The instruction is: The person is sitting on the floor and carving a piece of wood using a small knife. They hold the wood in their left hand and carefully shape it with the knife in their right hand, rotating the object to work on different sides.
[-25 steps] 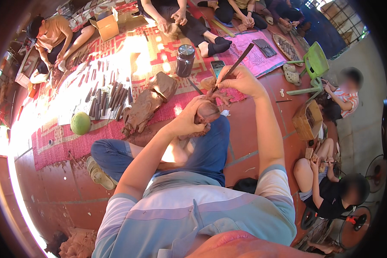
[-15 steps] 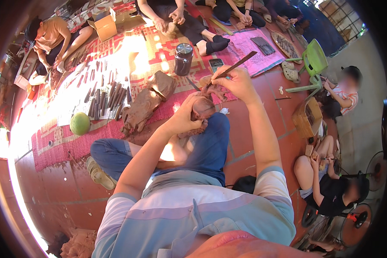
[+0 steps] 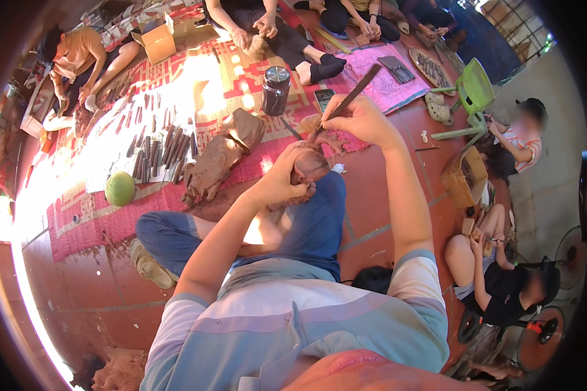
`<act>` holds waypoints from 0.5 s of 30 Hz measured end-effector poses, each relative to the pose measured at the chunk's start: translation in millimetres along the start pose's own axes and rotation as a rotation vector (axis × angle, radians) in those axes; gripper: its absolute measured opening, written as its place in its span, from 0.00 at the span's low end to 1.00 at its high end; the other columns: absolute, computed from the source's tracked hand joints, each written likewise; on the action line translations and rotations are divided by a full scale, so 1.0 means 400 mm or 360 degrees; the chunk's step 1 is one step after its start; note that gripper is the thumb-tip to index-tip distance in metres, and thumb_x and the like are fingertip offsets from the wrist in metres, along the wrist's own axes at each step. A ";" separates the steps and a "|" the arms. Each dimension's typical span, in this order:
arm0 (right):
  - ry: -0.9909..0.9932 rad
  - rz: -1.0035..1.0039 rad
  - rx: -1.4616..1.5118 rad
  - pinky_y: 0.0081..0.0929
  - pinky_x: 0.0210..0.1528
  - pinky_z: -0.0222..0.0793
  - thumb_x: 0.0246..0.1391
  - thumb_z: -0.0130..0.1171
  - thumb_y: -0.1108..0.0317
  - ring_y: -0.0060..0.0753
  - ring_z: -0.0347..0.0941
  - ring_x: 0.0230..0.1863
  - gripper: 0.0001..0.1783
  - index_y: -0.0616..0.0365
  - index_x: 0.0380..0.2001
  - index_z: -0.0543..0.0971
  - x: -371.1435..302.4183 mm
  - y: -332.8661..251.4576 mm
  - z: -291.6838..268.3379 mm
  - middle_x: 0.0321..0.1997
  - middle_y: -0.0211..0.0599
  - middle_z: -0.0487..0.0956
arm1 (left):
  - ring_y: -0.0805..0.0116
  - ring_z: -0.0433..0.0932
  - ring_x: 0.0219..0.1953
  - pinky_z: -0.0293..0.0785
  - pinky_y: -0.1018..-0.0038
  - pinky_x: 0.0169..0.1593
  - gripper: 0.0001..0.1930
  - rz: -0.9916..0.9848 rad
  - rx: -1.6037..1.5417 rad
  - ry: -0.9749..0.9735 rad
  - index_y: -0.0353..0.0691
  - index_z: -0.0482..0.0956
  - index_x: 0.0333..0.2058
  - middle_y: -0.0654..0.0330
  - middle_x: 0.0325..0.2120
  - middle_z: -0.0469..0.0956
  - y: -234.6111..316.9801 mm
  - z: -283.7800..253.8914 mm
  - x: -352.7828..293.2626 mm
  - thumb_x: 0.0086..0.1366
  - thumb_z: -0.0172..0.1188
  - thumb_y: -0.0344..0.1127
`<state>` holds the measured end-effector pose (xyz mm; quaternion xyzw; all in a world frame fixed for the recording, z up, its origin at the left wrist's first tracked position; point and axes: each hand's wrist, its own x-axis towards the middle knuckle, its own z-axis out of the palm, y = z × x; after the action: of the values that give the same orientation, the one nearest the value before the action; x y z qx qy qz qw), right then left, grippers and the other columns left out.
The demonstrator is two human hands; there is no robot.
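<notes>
In my left hand, with fingers wrapped round it, is a brown clay figure with a smooth, rounded top. It is held over my bent knee. My right hand pinches a long, dark, flat modelling tool like a pencil. The tool slants down to the left, its lower end at the far side of the figure, by my left fingertips. Whether that end touches the clay is hard to tell. Just beyond, a branching piece of brown clay lies near the mat's edge.
Left of the figure lie large clay lumps. Several dark tools and a green round fruit are farther left. A dark metal jar and a phone stand beyond my hands. Other people sit around; a green chair is at right.
The modelling tool has become steeper, its upper end moving up and left. My right hand has turned slightly with it. My left hand and the clay figure have barely moved.
</notes>
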<state>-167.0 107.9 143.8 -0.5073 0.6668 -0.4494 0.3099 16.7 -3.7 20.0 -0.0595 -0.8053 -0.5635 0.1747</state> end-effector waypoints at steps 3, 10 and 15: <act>0.0021 -0.0034 -0.0148 0.20 0.38 0.67 0.45 0.62 0.75 0.19 0.72 0.33 0.05 0.61 0.28 0.77 0.012 0.014 0.008 0.26 0.28 0.77 | 0.53 0.57 0.60 0.55 0.65 0.62 0.36 0.0017 0.0051 0.0046 0.40 0.62 0.55 0.48 0.56 0.57 -0.010 0.003 0.000 0.43 0.61 0.28; 0.0320 -0.0160 -0.0517 0.22 0.36 0.68 0.44 0.63 0.74 0.20 0.74 0.31 0.06 0.60 0.28 0.78 -0.003 0.001 0.047 0.25 0.31 0.78 | 0.53 0.56 0.61 0.54 0.65 0.62 0.37 -0.0038 -0.0017 0.0060 0.40 0.61 0.55 0.47 0.57 0.56 -0.009 0.004 -0.005 0.43 0.61 0.28; 0.0484 -0.0205 -0.0422 0.23 0.33 0.68 0.44 0.61 0.75 0.21 0.75 0.29 0.05 0.62 0.28 0.77 0.000 -0.026 0.013 0.26 0.32 0.79 | 0.52 0.55 0.62 0.53 0.65 0.63 0.37 -0.0021 0.0029 0.0029 0.38 0.61 0.55 0.46 0.57 0.56 -0.016 0.010 -0.007 0.43 0.61 0.28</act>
<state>-158.5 105.4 151.1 -0.5115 0.7254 -0.4480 0.1070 16.6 -2.0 12.3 -0.0475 -0.8092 -0.5577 0.1788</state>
